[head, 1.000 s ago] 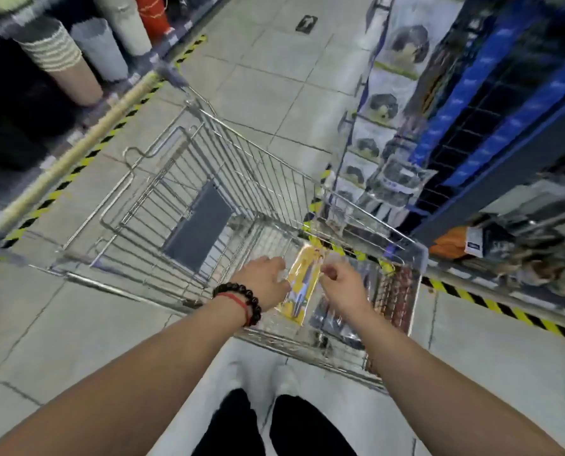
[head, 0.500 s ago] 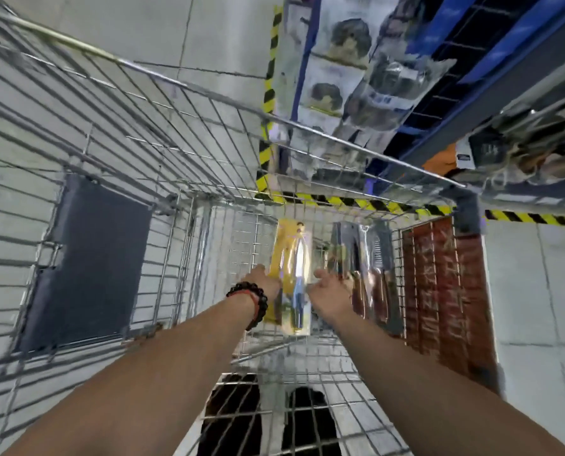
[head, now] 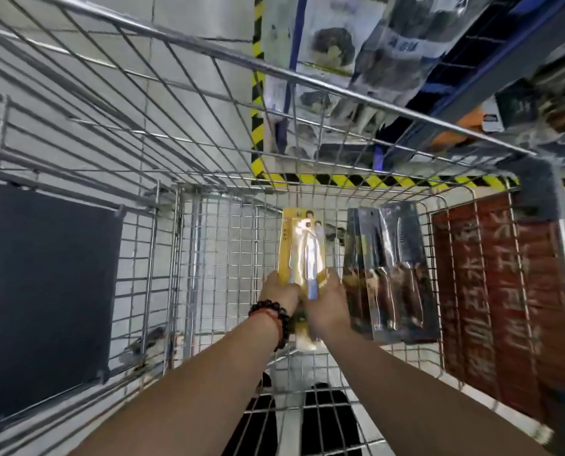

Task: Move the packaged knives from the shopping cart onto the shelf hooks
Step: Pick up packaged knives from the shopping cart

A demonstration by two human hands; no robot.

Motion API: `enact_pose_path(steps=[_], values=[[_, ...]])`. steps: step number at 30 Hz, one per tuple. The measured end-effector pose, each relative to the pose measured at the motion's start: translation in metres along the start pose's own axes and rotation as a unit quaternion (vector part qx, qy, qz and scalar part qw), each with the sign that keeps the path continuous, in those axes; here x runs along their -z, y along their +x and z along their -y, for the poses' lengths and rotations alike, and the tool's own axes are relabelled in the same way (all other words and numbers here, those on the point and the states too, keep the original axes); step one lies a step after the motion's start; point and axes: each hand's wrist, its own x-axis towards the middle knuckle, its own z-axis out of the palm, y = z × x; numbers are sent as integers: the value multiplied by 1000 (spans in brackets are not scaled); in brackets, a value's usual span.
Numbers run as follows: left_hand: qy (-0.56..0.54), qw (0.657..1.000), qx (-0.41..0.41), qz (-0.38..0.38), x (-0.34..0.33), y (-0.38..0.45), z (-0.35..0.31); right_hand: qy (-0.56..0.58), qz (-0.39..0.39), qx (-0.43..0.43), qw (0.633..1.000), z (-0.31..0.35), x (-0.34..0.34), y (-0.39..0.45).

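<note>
A knife in a yellow blister pack [head: 302, 245] lies lengthwise on the floor of the wire shopping cart [head: 228, 232]. My left hand [head: 279, 289], with a dark bead bracelet on the wrist, grips the pack's left edge. My right hand [head: 327, 301] holds its right edge, near the lower half. Just to the right, several dark packaged knives [head: 389, 271] lie stacked in the cart. The shelf with hanging packaged goods [head: 356, 54] rises beyond the cart's far rim; its hooks are hard to make out.
A dark flap panel [head: 44, 291] covers the cart's left side and a red sign panel [head: 504, 291] its right side. Yellow-and-black floor tape [head: 356, 181] runs along the shelf base. My legs show below the cart.
The view has dropped closer into the cart. Both hands have closed onto the yellow pack's edges and slid lower along it.
</note>
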Motion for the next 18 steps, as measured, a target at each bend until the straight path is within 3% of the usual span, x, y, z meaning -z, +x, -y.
enact_pose_path(steps=[13, 18], values=[[84, 992, -2, -93, -17, -4, -3, 21, -45, -24, 998, -8, -8, -7], [106, 990, 29, -87, -20, 2, -3, 39, -77, -18, 996, -5, -5, -5]])
